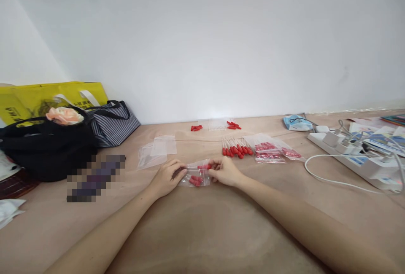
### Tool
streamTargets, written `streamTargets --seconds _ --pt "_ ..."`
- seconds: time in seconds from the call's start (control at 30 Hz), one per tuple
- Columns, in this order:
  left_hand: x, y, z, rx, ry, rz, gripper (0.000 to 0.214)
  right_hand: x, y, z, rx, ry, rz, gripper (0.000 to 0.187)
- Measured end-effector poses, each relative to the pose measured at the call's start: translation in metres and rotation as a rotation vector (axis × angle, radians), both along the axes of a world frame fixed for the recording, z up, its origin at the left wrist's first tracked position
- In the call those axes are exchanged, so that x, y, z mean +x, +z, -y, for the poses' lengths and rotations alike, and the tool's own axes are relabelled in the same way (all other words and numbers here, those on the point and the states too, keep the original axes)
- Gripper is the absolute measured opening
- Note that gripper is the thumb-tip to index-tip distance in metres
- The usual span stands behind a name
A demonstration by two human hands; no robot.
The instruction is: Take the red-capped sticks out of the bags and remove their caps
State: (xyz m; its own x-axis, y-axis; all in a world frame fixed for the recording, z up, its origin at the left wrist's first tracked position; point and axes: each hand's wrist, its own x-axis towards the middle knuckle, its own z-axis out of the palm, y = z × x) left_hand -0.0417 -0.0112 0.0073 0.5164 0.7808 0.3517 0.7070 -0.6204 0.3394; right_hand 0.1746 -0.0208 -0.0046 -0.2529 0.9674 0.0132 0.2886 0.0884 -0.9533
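My left hand [166,177] pinches the left edge of a small clear plastic bag [195,174] that lies on the tan table [202,232]. Inside the bag are several red-capped droppers. My right hand [224,171] is closed on a red-capped dropper [204,166] at the bag's right side, its red end pointing into the bag. Just beyond my right hand lies a row of loose red-capped droppers [237,149]. Filled clear bags with red pieces [272,151] lie to its right.
Empty clear bags [156,149] lie left of my hands. Loose red caps [196,127] and clear tubes [232,124] sit by the wall. Black, striped and yellow bags [57,135] stand far left. A white power strip [357,160] with cables and a face mask [296,123] lie right.
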Motion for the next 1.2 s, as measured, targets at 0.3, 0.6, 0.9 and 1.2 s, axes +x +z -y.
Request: streamTargets --seconds 0.3,0.6,0.9,1.2 --pt "0.0 -0.002 -0.001 0.023 0.003 -0.025 0.024 0.009 0.004 0.005 -0.258 -0.031 -0.428 0.031" --pt "0.0 -0.001 -0.001 0.007 0.017 -0.014 0.023 0.021 -0.005 0.018 -0.081 -0.108 -0.442 0.028" --pt "-0.002 -0.003 -0.004 -0.026 0.027 0.007 0.024 0.081 0.005 0.022 0.459 -0.477 -0.209 0.027" --pt "-0.003 -0.003 -0.004 -0.026 0.029 -0.004 0.025 0.032 -0.003 -0.038 0.916 -0.248 0.798 0.024"
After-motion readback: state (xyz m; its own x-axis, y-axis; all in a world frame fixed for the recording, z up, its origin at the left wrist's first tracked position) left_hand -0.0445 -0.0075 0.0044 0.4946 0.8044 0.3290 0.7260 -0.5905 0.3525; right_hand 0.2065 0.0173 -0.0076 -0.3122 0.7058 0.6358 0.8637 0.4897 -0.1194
